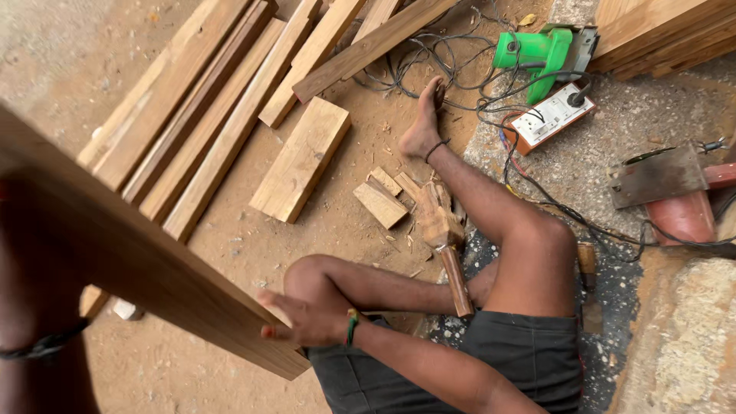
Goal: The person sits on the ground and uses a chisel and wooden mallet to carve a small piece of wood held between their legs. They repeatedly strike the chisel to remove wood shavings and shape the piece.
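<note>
Right grip [307, 318] clasps smooth brown plank [130, 253] end; long axis runs up-left from it. Left grip [31, 307] blurred, can't tell.

1. Place: open-air carpentry workshop on a dirt floor [245, 253].
2. Evidence: sawn planks [207, 115] laid side by side, offcuts [381, 203], wood shavings.
3. Tools: green power planer [537, 57], wooden mallet [445, 245], socket board [550, 116], tangled cables [429, 57].

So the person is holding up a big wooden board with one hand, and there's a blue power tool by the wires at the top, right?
Not quite. The power tool by the wires is green, not blue, as the head view shows. The rest is right: the right hand holds the big wooden board.
</note>
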